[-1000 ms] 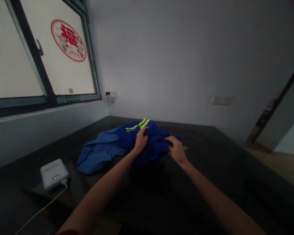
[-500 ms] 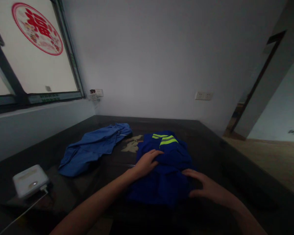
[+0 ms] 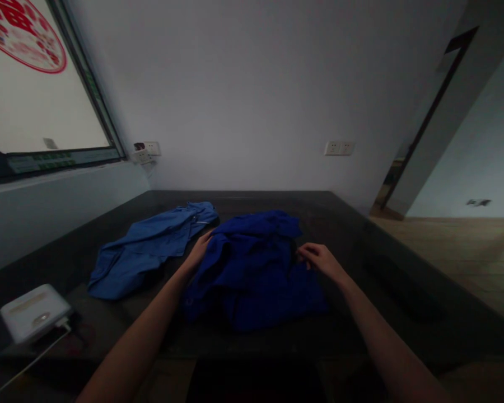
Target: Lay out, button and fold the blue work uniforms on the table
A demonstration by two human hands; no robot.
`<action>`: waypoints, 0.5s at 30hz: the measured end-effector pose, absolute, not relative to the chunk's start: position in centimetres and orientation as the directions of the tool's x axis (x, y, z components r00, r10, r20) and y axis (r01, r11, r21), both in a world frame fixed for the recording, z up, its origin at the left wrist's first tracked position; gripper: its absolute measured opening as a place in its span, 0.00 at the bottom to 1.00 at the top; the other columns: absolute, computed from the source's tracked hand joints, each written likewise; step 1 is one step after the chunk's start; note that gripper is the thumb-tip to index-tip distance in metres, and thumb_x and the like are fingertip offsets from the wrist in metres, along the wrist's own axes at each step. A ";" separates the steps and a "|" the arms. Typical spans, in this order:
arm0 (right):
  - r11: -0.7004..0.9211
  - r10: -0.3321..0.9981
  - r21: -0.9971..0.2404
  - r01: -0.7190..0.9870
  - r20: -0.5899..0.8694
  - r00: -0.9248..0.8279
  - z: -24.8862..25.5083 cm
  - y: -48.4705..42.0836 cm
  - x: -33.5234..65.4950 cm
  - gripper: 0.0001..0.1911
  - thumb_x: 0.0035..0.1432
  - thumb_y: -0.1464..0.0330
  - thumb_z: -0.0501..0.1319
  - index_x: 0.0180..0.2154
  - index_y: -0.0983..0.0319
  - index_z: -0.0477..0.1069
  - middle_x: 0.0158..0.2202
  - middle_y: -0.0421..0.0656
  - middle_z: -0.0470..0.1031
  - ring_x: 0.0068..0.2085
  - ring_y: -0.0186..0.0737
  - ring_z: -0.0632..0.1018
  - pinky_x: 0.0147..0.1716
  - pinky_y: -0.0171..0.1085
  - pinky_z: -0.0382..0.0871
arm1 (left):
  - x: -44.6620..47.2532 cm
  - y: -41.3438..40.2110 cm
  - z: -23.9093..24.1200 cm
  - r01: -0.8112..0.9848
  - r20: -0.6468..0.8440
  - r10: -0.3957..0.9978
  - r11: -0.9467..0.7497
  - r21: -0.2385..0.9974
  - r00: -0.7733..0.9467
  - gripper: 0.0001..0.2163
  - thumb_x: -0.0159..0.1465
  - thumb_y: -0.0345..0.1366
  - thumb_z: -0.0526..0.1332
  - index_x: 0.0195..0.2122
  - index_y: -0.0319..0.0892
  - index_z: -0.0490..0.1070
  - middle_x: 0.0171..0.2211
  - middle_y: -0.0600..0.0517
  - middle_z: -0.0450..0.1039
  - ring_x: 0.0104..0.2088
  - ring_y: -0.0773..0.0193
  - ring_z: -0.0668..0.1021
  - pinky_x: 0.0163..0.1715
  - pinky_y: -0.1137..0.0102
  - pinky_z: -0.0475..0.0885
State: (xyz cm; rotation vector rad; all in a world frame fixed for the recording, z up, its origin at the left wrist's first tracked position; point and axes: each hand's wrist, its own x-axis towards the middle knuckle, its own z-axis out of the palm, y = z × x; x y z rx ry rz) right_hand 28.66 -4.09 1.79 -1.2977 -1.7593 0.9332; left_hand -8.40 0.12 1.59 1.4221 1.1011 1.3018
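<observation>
A deep blue work garment [image 3: 252, 274] lies crumpled on the dark tabletop in front of me, its folds spread wide. At its upper left edge my left hand [image 3: 201, 249] grips the cloth, the fingertips partly hidden behind a fold. My right hand [image 3: 319, 258] is at the garment's right edge, thumb and fingers pinched together at the fabric there. Left of it lies a lighter blue garment [image 3: 151, 246], stretched out at a slant, touched by neither hand.
A white box-shaped device [image 3: 36, 313] with a cable [image 3: 29, 375] stands at the table's left front. A long dark object [image 3: 403, 285] lies toward the right edge of the tabletop [image 3: 336, 218]. Behind are a wall with sockets [image 3: 339, 148] and a window at left.
The deep blue garment has been turned over or refolded, hiding its yellow-green stripes. My left hand moved left and away to its edge; my right hand went from spread to pinched. The view shifted slightly.
</observation>
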 end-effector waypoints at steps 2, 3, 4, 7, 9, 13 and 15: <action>0.213 0.973 -0.869 0.447 0.145 -0.181 0.7 -4.0 28.6 0.18 0.55 0.54 0.57 0.31 0.63 0.72 0.23 0.39 0.71 0.18 0.30 0.69 0.18 0.31 0.60 | -8.6 0.1 1.5 0.022 0.162 0.986 -0.163 0.986 0.046 0.21 0.46 0.46 0.67 0.39 0.38 0.75 0.35 0.45 0.79 0.39 0.53 0.78 0.42 0.63 0.72; 0.215 0.974 -0.862 0.460 0.152 -0.170 0.3 -4.0 28.6 0.18 0.55 0.54 0.56 0.30 0.63 0.71 0.22 0.39 0.71 0.18 0.31 0.69 0.19 0.31 0.61 | -8.8 0.0 1.5 0.017 0.133 0.990 -0.134 0.991 0.054 0.21 0.46 0.45 0.68 0.38 0.38 0.75 0.35 0.45 0.79 0.38 0.53 0.78 0.40 0.62 0.72; 0.223 0.973 -0.851 0.475 0.165 -0.161 0.1 -4.0 28.5 0.18 0.55 0.54 0.56 0.30 0.63 0.72 0.22 0.39 0.71 0.19 0.32 0.70 0.20 0.32 0.61 | -9.0 -0.1 1.5 0.015 0.102 0.992 -0.103 0.995 0.069 0.20 0.46 0.43 0.68 0.39 0.38 0.75 0.34 0.46 0.79 0.36 0.54 0.79 0.39 0.62 0.73; 0.285 0.958 -0.807 0.518 0.249 -0.139 -0.2 -3.9 28.3 0.16 0.55 0.56 0.57 0.32 0.63 0.73 0.25 0.41 0.74 0.26 0.36 0.74 0.26 0.34 0.65 | -9.6 -0.2 1.8 0.011 0.029 0.993 -0.031 0.999 0.114 0.22 0.45 0.36 0.67 0.43 0.39 0.73 0.37 0.46 0.78 0.35 0.56 0.79 0.38 0.63 0.74; 0.318 0.946 -0.788 0.527 0.305 -0.114 -0.2 -3.7 28.3 0.16 0.54 0.57 0.58 0.34 0.63 0.73 0.29 0.42 0.75 0.30 0.38 0.75 0.31 0.36 0.67 | -9.9 -0.2 2.2 -0.004 0.056 0.994 -0.056 0.998 0.093 0.24 0.45 0.32 0.66 0.46 0.40 0.71 0.41 0.46 0.76 0.39 0.56 0.79 0.39 0.63 0.73; 0.285 0.950 -0.823 0.492 0.311 -0.031 -0.8 -3.3 28.2 0.19 0.52 0.57 0.59 0.41 0.63 0.71 0.33 0.44 0.75 0.31 0.38 0.75 0.32 0.37 0.68 | -8.9 -0.2 3.0 0.098 0.315 0.948 -0.310 0.946 -0.040 0.21 0.52 0.35 0.60 0.48 0.40 0.69 0.47 0.45 0.73 0.50 0.54 0.74 0.50 0.59 0.68; 0.254 0.964 -0.866 0.430 0.262 -0.043 -1.2 -3.4 27.8 0.23 0.53 0.57 0.59 0.46 0.63 0.68 0.37 0.46 0.75 0.33 0.38 0.76 0.32 0.37 0.69 | -7.7 -0.6 3.0 0.217 0.448 0.894 -0.441 0.871 0.018 0.19 0.59 0.39 0.57 0.52 0.40 0.66 0.51 0.44 0.70 0.54 0.54 0.70 0.56 0.57 0.62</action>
